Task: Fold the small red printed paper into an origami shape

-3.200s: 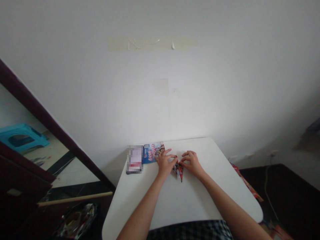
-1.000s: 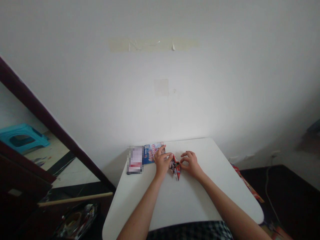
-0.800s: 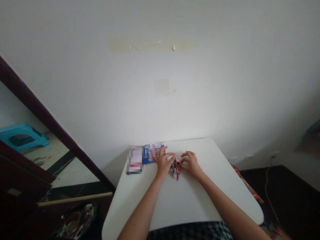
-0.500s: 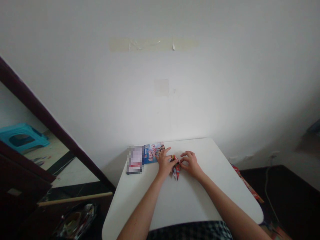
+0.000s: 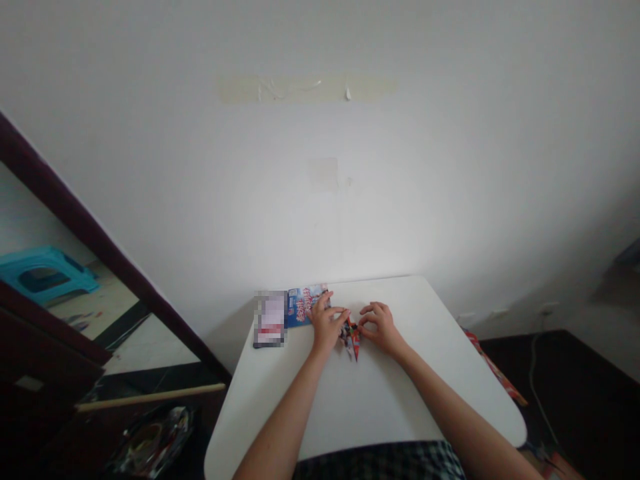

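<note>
A small piece of folded paper (image 5: 353,343), red with a dark and multicoloured print, is between my two hands over the white table (image 5: 370,400). Its narrow point faces toward me. My left hand (image 5: 326,325) grips its left side between thumb and index finger, the other fingers spread. At the right edge, the thumb and fingertips of my right hand (image 5: 382,328) pinch the paper. Part of the fold is hidden behind my left fingers. Just beyond my left hand lies a blue printed booklet or leaflet (image 5: 299,308), partly covered by the fingers.
A phone-like flat object (image 5: 271,320), pixelated, lies at the table's left back corner. The white wall (image 5: 320,227) stands behind the table. On the left are a mirror-like dark frame (image 5: 95,213), a blue stool (image 5: 47,273) and a black bag (image 5: 153,440).
The paper has shifted slightly left and its folds have changed shape. My left thumb and fingers have shifted repeatedly along its upper left part; my right hand stays nearly still, pinching the edge.
</note>
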### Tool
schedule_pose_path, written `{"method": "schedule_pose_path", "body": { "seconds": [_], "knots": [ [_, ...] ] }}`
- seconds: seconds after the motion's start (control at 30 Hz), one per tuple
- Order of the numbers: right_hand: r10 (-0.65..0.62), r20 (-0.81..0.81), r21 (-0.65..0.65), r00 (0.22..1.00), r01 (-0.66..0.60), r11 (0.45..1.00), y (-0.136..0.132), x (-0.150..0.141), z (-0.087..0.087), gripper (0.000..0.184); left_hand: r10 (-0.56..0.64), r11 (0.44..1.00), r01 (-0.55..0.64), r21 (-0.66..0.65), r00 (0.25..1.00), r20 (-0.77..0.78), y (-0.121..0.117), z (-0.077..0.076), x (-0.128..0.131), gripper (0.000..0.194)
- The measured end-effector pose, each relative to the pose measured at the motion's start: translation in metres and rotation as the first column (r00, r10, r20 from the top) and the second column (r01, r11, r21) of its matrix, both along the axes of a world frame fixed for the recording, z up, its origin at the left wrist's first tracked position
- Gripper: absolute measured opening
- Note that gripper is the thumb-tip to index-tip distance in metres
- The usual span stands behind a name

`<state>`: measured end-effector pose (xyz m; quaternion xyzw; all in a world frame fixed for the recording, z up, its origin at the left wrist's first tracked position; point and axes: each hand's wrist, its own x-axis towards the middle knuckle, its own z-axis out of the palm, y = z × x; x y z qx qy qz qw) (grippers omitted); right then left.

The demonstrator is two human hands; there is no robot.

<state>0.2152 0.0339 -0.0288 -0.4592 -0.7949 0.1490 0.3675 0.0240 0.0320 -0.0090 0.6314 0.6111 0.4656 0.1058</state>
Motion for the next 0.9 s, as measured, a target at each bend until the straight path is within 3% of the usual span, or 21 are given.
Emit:
{"method": "schedule_pose_path", "body": {
  "seconds": [0.4, 0.67, 0.9],
  "knots": [
    [-0.012, -0.019, -0.001, 1.0, 0.012, 1.0, 0.004, -0.001, -0.004, 0.006, 0.015, 1.0, -0.015, -0.007, 1.0, -0.002, 0.001, -0.001, 0.001, 0.014],
    [-0.007, -0.003, -0.007, 1.0, 0.007, 1.0, 0.004, 0.001, -0.005, 0.006, 0.02, 0.999, -0.022, 0.028, 0.998, 0.065, 0.003, 0.0, -0.007, 0.005],
    [-0.012, -0.013, -0.01, 1.0, 0.012, 1.0, 0.005, 0.002, -0.004, 0.006, 0.009, 1.0, -0.01, 0.01, 0.997, 0.075, 0.003, -0.002, -0.005, 0.008]
  ]
}}
